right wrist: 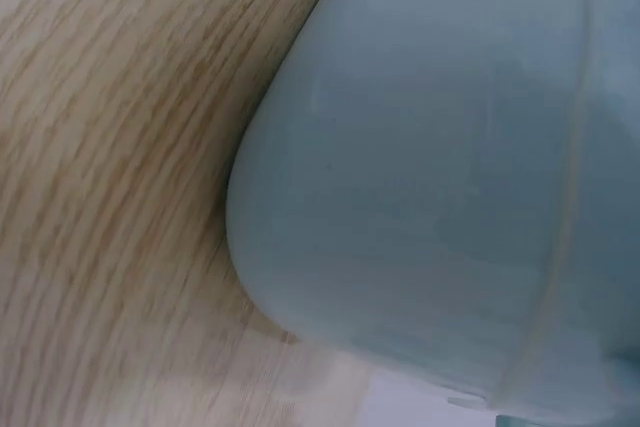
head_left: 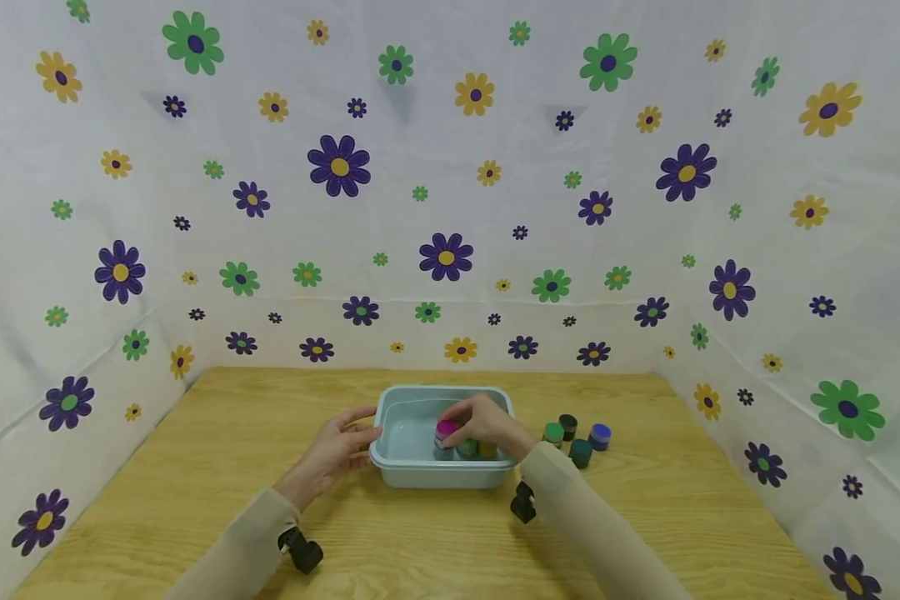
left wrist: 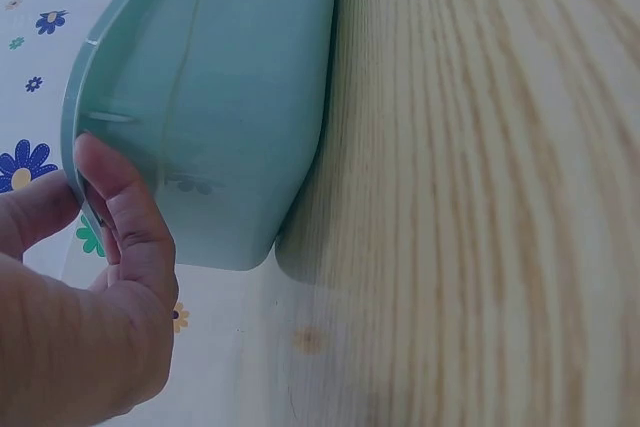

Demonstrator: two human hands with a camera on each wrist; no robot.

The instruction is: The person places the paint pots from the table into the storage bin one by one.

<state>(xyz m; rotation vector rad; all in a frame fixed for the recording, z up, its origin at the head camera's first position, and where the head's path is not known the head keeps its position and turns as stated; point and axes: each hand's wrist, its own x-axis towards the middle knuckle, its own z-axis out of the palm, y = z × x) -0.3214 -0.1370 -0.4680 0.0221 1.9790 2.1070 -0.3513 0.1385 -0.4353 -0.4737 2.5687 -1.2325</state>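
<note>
A light blue plastic tub (head_left: 450, 476) stands on the wooden table. My left hand (head_left: 335, 450) pinches its left rim between thumb and fingers, as the left wrist view also shows on the tub (left wrist: 250, 107). Inside the tub, my right hand (head_left: 486, 422) holds a small jar with a magenta lid (head_left: 446, 428). Beside it in the tub are a green jar (head_left: 467, 449) and a yellow jar (head_left: 487, 450), partly hidden by the hand and the front rim. The right wrist view has only the tub's outer wall (right wrist: 420, 167) and table; the right hand is out of it.
Right of the tub stand several small jars: a green-lidded one (head_left: 553, 432), a black one (head_left: 567, 426), a dark teal one (head_left: 581, 452) and a blue one (head_left: 600, 436). A flower-printed white cloth (head_left: 390, 225) surrounds the wooden table (head_left: 270, 417) at the back and sides.
</note>
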